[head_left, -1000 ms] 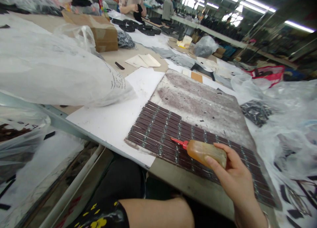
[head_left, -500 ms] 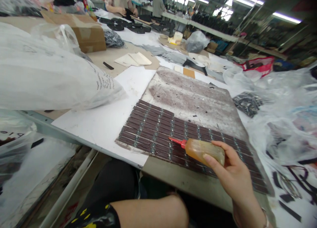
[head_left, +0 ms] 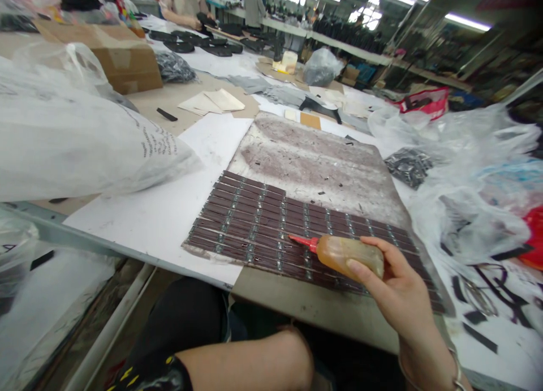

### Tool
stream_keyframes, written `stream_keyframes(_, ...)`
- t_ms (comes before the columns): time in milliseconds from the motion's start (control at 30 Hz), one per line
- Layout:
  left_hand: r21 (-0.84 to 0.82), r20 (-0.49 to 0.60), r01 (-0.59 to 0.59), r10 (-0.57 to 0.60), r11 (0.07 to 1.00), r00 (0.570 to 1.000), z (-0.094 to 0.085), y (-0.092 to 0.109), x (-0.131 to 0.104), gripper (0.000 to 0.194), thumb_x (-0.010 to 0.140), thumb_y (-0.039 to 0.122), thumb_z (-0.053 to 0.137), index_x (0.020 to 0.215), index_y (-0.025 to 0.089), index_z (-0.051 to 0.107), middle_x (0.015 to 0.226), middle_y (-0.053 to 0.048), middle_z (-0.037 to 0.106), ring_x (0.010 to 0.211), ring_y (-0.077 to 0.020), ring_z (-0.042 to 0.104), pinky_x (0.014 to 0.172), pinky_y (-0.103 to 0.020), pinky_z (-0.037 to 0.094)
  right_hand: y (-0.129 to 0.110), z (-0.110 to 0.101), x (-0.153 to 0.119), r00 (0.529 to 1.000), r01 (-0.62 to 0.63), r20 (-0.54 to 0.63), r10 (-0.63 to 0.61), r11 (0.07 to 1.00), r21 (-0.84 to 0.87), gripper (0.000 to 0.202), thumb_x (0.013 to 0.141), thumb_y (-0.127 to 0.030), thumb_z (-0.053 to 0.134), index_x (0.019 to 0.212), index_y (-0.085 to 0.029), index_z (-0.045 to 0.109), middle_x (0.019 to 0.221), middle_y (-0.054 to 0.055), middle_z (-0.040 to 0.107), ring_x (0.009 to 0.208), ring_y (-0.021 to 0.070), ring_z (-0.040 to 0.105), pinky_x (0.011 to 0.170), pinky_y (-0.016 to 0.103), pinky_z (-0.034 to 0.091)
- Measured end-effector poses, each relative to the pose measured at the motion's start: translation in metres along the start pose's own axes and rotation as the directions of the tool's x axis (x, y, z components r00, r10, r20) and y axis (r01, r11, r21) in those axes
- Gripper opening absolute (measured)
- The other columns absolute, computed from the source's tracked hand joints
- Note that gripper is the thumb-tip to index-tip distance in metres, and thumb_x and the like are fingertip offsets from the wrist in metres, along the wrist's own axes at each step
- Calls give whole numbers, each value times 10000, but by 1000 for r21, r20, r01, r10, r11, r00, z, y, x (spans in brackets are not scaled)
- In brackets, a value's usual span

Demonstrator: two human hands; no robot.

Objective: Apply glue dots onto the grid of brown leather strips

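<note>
My right hand (head_left: 394,283) is closed round a squeeze bottle (head_left: 350,255) of yellowish, translucent material with a red nozzle (head_left: 302,241). The bottle lies nearly level, its tip pointing left, just over rows of dark brown strips (head_left: 237,210). I cannot tell whether the tip touches them. Small glinting pieces cross the strips in lines. Beneath them is a worn, stained board (head_left: 314,153), its far part bare apart from small scraps. Low in the view, a bare forearm comes from a black sleeve with yellow marks; my left hand (head_left: 292,354) is turned down at its end, fingers hidden.
A large white plastic bag (head_left: 85,136) bulges on the left by a cardboard box (head_left: 127,63). Clear plastic bags (head_left: 466,210) and dark scraps (head_left: 479,337) crowd the right. Pale sheets (head_left: 212,101) lie beyond the board. A person (head_left: 182,6) works with dark pieces across the table.
The whole view has shifted a little, so the table and board sit further left. The bottle stays in my right hand, its tip now further right along the strips.
</note>
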State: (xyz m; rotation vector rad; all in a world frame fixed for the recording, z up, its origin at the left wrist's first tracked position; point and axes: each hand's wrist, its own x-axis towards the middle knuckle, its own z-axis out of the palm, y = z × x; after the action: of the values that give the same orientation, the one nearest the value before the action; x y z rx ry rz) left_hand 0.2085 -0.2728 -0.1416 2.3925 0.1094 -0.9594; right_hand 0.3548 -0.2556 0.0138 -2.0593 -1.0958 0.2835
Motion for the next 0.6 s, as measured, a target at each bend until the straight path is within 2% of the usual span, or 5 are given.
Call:
stream_keyframes(33,39,108,-31,27,999,994,-7,0,-6,385,573,368,741,924,209,756,923,-154,721,900,-403,632,754,-571,484,1,-2,0,1000,11,-12,-11,1000,-7,503,704,-472,698,1142,-252,583,1037,54,644,863,215,622,781,351,509)
stream_keyframes(100,79,233,-67,46,995,971,-19,1,-16,462,635,342,699,1063,168,709,1009,-180,700,953,-416,617,781,-598,473,4,-5,-1,999,29,-27,-30,999,-21,498,709,-475,691,1140,-246,588,1032,58,647,855,214,625,757,337,519)
stream_keyframes(300,126,353,-136,84,983,932,-43,4,-35,490,663,320,685,1110,116,679,1041,-186,691,950,-396,626,782,-562,499,6,-11,-3,999,39,-27,-41,997,-69,488,718,-481,682,1141,-254,591,1055,60,644,889,219,626,765,331,521)
stream_keyframes(600,195,426,-195,96,961,900,-56,5,-46,483,740,307,618,1152,56,640,1104,-197,666,1016,-385,604,735,-502,537,12,-21,-3,997,60,-38,-64,994,-91,500,719,-495,673,1141,-239,591,1049,67,643,920,231,617,773,338,519)
